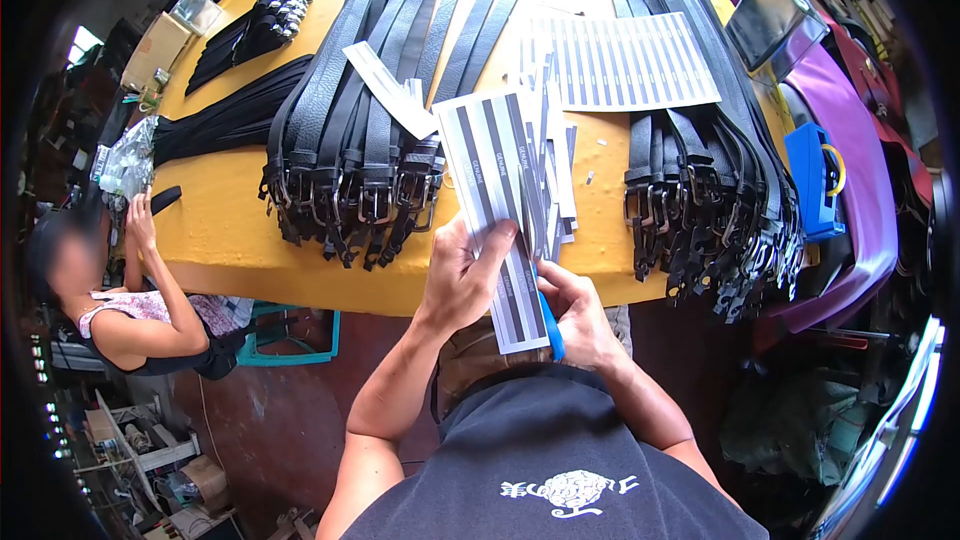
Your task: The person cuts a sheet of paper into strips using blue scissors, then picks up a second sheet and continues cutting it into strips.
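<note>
My left hand [458, 278] is closed on a sheet of printed labels [478, 145], with the thumb across its front. The sheet has dark and pale stripes with small "GENUINE" lettering. At its right edge my right hand [582, 322] is wrapped round the blue handle of a pair of scissors [551, 328]; the blades are mostly hidden by the paper. Just beyond the sheet lies a pile of cut label strips [562, 175] on the yellow tabletop [215, 230]. Another, larger label sheet [640, 65] rests across the black belts on the right.
Black belts with metal buckles lie in a left bundle [350, 155] and a right bundle [700, 175]. A blue box [815, 180] with a yellow handle stands at the right edge. Another person [150, 325] sits at the left, hands by a plastic bag [127, 160].
</note>
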A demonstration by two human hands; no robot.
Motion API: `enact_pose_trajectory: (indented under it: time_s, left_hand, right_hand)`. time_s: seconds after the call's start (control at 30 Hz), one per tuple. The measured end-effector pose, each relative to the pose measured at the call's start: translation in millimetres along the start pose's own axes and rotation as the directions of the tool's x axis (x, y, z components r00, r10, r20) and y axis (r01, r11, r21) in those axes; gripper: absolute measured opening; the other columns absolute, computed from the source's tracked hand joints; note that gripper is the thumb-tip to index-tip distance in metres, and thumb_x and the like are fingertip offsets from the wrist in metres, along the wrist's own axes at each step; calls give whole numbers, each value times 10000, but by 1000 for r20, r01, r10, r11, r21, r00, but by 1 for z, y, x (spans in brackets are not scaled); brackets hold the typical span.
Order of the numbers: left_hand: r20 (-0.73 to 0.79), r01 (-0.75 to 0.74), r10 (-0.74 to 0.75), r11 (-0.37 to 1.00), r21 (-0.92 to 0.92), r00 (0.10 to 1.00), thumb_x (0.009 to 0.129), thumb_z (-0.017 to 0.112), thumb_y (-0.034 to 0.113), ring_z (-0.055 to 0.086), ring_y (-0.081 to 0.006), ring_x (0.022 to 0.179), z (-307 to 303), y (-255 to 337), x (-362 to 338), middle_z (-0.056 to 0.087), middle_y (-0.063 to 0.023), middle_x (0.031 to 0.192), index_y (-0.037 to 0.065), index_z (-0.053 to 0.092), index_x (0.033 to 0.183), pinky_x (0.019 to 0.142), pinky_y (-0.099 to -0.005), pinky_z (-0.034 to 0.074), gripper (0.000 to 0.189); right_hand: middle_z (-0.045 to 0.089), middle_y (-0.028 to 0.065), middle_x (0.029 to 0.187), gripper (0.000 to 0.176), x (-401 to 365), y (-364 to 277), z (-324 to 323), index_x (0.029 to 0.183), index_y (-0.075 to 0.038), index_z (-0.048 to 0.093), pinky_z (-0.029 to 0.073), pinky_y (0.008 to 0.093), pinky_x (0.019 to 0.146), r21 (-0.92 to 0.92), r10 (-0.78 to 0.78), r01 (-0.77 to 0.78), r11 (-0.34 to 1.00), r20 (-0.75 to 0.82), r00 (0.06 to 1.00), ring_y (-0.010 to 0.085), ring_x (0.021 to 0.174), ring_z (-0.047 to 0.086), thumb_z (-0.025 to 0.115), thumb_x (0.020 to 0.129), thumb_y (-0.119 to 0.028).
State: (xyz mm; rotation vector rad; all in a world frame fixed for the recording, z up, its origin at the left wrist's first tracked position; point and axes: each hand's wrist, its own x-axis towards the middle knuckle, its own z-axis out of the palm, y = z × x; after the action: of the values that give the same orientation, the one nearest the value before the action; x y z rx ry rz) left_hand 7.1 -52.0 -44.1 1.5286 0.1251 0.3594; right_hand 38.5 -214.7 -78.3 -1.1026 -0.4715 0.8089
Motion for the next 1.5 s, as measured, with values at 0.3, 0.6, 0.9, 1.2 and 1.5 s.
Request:
enact_pose_trajectory:
  time_s: [0.3,0.6,0.9,1.2,1.5]
  left_hand:
    - [-3,-3,3,1000,-28,1000,950,494,52,565,-69,863,1,0,1,638,-44,966,-39,570,1089,768,-231,448,183]
    - [5,-7,7,999,-39,1000,950,491,50,565,-70,866,1,1,2,638,-47,973,-42,566,1095,772,-228,445,188]
    - [-2,-13,13,999,-39,1000,948,495,49,563,-72,887,1,0,5,640,-51,979,-41,568,1095,794,-234,438,186]
    - [-9,15,-15,999,-31,1000,949,501,53,571,-74,889,-1,-3,6,643,-59,990,-41,564,1101,791,-234,443,190]
    - [-1,30,-30,996,-88,1000,944,509,56,578,-67,854,-1,-5,6,648,-55,969,-44,562,1097,759,-217,452,191]
  right_hand:
    - [646,114,1052,589,0,1,-3,1279,70,441,475,249,835,-11,-5,5,1000,8,1000,100,933,587,734,778,-30]
    - [650,122,1049,585,1,-2,-2,1277,71,441,476,248,834,-10,5,-5,1000,3,1000,104,935,590,732,779,-27]
    - [648,137,1063,568,2,0,-6,1274,84,437,478,251,841,1,24,-24,1000,5,1000,107,940,594,718,790,-11]
    - [663,128,1022,532,5,2,-8,1250,80,463,501,241,793,2,19,-18,1000,-4,1000,98,898,606,720,794,-13]
    - [665,134,1037,535,6,10,-10,1253,79,464,508,236,779,-22,26,-27,999,-42,999,95,897,610,722,793,-7]
